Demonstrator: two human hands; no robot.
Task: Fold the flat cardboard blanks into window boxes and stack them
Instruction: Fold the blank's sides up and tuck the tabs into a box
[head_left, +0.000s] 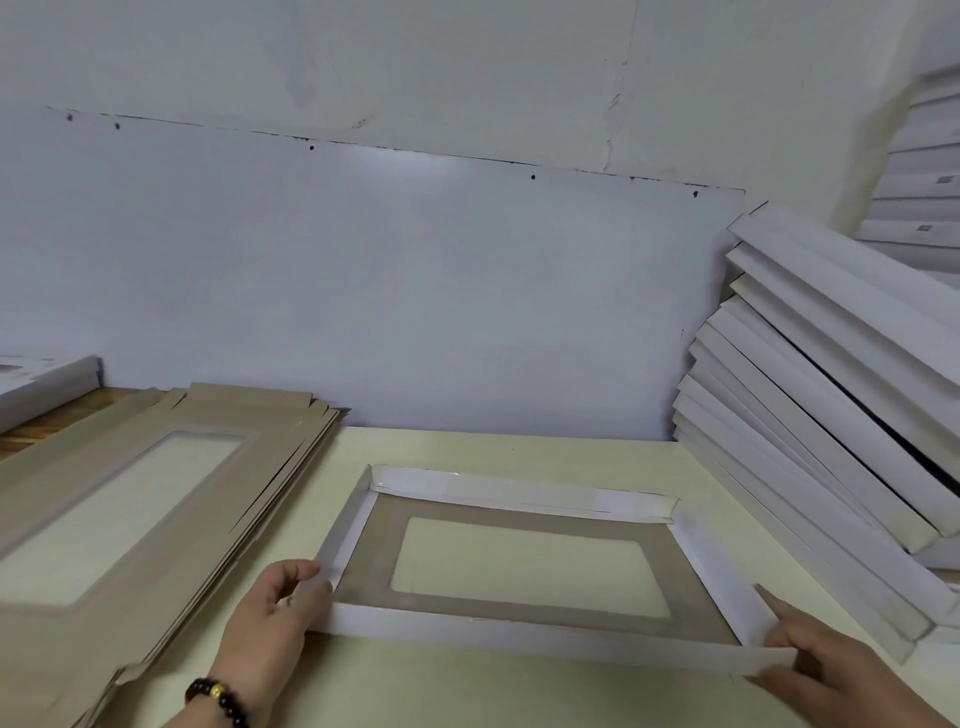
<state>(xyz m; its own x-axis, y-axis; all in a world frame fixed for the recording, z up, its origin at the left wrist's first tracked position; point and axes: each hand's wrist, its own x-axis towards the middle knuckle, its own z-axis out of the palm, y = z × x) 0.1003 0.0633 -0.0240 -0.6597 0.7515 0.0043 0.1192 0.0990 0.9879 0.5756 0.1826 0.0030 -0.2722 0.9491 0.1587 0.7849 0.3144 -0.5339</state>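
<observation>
Both hands work on a half-folded window box (524, 561) that lies on the pale worktop (467, 691). At the box's near left corner, the left hand (280, 613) curls its fingers and thumb around the raised white side wall, pinching it. At the box's near right corner, the right hand (821, 660) lies with fingers fairly straight, its fingertips on the right wall and its thumb under the end of the near wall. The box shows a brown inside floor with a clear rectangular window, and white walls on all four sides. Left of the box lies a pile of flat brown blanks (156, 499). Right of the box leans a tall stack of finished white boxes (831, 415). A dark beaded bracelet (215, 699) circles the left wrist.
</observation>
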